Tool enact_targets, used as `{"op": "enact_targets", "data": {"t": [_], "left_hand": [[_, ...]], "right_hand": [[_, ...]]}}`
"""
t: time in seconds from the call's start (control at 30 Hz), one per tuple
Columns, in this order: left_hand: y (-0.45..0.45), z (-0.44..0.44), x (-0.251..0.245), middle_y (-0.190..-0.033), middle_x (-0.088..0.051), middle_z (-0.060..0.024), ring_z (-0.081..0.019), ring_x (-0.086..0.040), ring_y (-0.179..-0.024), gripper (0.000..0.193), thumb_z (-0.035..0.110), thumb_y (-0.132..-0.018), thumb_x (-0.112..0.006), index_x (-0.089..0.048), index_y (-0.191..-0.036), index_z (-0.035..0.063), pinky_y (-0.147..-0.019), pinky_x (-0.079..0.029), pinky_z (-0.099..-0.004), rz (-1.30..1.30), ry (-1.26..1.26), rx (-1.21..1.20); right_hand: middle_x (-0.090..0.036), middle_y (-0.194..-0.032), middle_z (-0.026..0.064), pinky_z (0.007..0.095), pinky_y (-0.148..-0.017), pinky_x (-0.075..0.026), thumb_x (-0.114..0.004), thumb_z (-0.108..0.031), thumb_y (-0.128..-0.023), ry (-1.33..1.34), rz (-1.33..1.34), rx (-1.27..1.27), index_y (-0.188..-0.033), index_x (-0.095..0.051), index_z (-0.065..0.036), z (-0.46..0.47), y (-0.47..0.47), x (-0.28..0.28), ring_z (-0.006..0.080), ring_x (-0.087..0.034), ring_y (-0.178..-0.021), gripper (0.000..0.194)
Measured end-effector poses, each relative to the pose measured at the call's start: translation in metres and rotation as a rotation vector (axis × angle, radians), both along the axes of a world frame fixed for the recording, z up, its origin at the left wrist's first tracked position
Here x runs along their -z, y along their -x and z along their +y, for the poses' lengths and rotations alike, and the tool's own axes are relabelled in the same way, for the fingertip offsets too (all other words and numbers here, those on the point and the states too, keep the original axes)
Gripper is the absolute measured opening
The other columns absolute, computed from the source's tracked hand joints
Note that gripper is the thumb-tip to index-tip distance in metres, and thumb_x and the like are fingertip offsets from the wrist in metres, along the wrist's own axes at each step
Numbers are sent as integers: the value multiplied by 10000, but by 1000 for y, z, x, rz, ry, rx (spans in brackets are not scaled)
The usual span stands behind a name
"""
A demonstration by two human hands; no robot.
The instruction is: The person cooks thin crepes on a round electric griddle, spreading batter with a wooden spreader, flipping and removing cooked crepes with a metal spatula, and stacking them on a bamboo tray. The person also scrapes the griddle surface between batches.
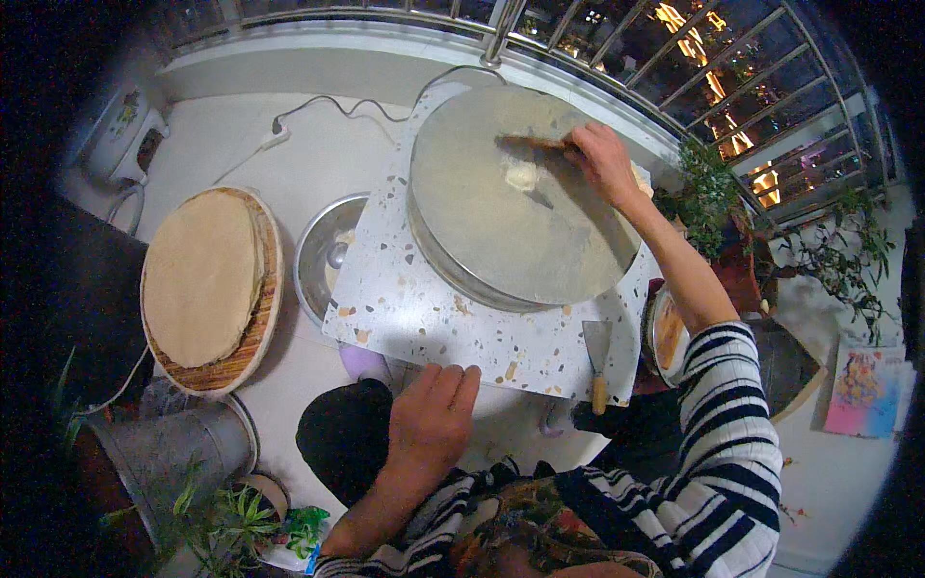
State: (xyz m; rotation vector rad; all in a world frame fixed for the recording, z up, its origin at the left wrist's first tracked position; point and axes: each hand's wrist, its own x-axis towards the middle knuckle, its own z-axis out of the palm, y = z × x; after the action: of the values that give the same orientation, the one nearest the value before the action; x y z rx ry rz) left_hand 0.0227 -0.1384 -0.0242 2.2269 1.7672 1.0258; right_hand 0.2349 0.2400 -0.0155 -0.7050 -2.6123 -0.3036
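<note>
My right hand (601,160) grips a thin brown spreader (535,141), likely wooden, above the far part of a round griddle (477,238). A thin pale layer coats much of the griddle's top. Near its middle sits a small pale lump (522,175), apparently batter or dough, with a dark patch beside it. My left hand (432,415) is in front of the table's near edge, above my lap. Its fingers lie side by side and bent, and its palm is hidden. A scraper with a wooden handle (598,368) lies on the speckled white table (405,303), its handle reaching past the edge.
Left of the table, a steel bowl (309,271) contains a ladle (337,254). Farther left, stacked thin flatbreads (209,278) lie on a round striped board (264,318). A power cord (347,108) runs behind. Potted plants (704,195) and a metal railing (643,65) border the right.
</note>
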Motion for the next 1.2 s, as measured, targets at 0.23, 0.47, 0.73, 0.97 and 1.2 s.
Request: {"op": "enact_targets", "data": {"t": [0.23,0.47,0.73,0.97,1.2], "left_hand": [[6,-3,-2,-849,-559,-109,-279,-581,-768,378,2,-647,-606,-637,-1023,-14,-618,-520,-372,11,46,-63],[6,-6,-5,-828,-548,-100,-265,-573,-763,316,6,-678,-602,-646,-990,-19,-621,-513,-358,-35,-64,-49],[16,-18,-7,-820,-545,-94,-247,-560,-757,331,28,-665,-608,-638,-987,-38,-621,-498,-343,-62,-69,-33],[34,-35,-12,-820,-564,-103,-266,-578,-762,285,6,-691,-618,-653,-973,-26,-632,-505,-358,-179,-54,-52],[43,-43,-14,-869,-559,-95,-257,-570,-821,326,40,-681,-612,-635,-1000,-22,-653,-513,-345,-194,-45,-61]], "right_hand": [[-534,-775,98,395,-667,-425,-646,-22,-736,65,-42,-143,-931,-601,-89,-38,-55,-8,320,-531,-751,211],[-599,-841,108,423,-684,-448,-684,-80,-772,9,98,182,-1006,-630,-89,-73,-62,-7,334,-579,-803,240],[-666,-890,123,431,-707,-481,-719,-171,-780,70,279,150,-1042,-669,-98,-98,43,17,337,-628,-817,276],[-696,-900,155,410,-703,-497,-702,-211,-788,281,382,250,-1106,-668,-95,-97,141,13,326,-664,-797,340],[-707,-908,166,424,-719,-514,-714,-265,-781,385,365,137,-1103,-667,-92,-110,251,25,335,-680,-817,368]]}}
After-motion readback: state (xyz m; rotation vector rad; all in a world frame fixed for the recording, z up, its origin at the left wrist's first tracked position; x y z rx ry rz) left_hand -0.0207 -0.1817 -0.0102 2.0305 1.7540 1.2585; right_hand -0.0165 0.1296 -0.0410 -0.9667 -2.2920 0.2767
